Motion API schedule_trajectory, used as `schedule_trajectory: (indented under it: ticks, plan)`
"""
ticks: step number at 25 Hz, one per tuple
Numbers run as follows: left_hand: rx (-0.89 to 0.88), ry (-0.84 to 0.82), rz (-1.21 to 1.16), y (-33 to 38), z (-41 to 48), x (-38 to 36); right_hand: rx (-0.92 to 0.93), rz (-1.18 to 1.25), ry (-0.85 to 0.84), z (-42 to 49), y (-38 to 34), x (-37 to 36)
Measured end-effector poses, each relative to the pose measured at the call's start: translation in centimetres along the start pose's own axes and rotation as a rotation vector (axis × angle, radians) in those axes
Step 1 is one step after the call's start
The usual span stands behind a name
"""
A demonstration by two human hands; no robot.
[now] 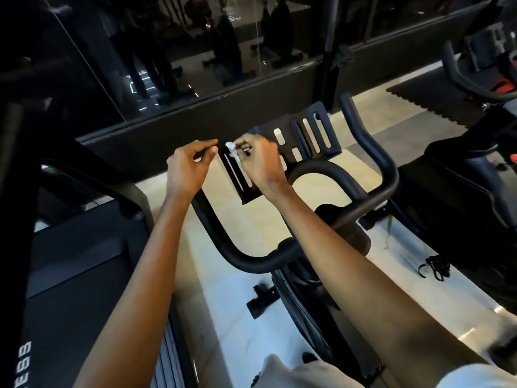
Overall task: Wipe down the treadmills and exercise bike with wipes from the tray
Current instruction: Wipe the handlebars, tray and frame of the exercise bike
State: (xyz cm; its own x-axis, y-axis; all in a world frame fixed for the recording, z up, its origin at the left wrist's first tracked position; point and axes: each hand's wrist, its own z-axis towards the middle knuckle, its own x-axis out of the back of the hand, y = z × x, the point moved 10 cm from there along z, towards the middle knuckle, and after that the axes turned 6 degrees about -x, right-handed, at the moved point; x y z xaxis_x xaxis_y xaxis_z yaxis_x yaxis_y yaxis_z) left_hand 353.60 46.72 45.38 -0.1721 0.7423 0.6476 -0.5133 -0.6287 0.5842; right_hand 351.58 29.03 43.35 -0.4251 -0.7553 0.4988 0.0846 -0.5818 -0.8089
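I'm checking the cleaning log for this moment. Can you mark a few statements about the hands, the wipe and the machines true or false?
1. The right hand pinches a small white wipe. True.
2. The wipe is being rubbed on the bike's seat. False: it is at the black slotted tray ahead of the handlebar.
3. A treadmill stands to the person's left. True.
4. The left hand holds a spray bottle. False: its fingers curl round the left end of the handlebar.
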Motion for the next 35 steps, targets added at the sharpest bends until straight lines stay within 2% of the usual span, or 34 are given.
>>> schedule_trajectory:
  ticks: [4,11,15,18,22,26,32,34,35]
  plan:
    - [0.036,0.05,-0.018,-0.7,0.0,-0.2,0.004,0.107,-0.007,0.7,-0.1,-1.5]
    - [0.051,0.092,0.017,-2.4,0.3,-1.4,-0.062,0.027,-0.173,-1.8,2.2,-2.4]
    - [0.021,0.085,0.251,-1.6,0.2,-1.7,-0.003,-0.261,-0.346,-4.8,2.8,-3.0]
    - [-0.011,0.086,0.29,-0.9,-0.3,-1.6,0.009,-0.472,-0.439,-3.9,2.3,-2.6]
    - [-0.039,0.095,0.287,-0.8,-0.6,-1.3,0.028,-0.72,-0.362,-2.0,1.4,-0.4]
    - [-0.05,0.111,0.311,-0.8,-0.6,-1.2,0.069,-0.869,-0.412,-4.3,1.6,-1.8]
    - [-0.088,0.068,0.358,-0.9,-0.4,-1.5,-0.02,-0.764,-0.396,-3.9,1.7,-2.2]
    - [-0.148,0.077,0.431,-0.6,-0.7,-1.6,-0.11,-0.567,-0.416,-2.9,2.1,-1.7]
    - [-0.177,0.089,0.455,-0.4,-0.9,-1.6,-0.134,-0.459,-0.371,-2.0,1.8,-0.9]
